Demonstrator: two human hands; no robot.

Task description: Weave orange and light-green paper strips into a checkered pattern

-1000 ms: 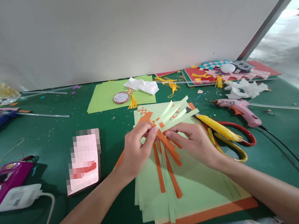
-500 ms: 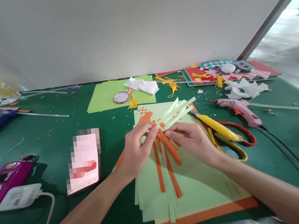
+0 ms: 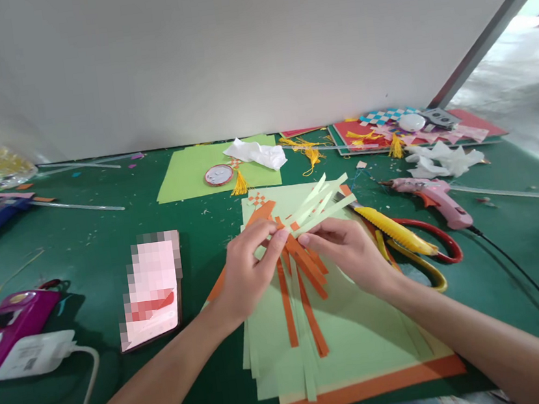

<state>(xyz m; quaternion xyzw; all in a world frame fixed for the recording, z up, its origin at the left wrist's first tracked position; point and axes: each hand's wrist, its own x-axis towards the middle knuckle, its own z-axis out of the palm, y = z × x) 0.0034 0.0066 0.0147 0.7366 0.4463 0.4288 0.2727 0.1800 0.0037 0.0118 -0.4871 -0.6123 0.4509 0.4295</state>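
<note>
2 hands [image 3: 250, 263] [image 3: 349, 251] on free-ended strips [image 3: 337, 207]

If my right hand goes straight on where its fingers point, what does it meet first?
Most likely the orange strips, then the left hand; exact depth is hard to judge.

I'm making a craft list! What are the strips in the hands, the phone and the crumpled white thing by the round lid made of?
Strips: matte paper, it seems, as they are thin, flat and crisp-edged.
Phone: probably glass in front, being smooth and glossy; the edge could be metal or plastic.
Crumpled white thing: likely soft, dull tissue, judging by its creases.
</note>
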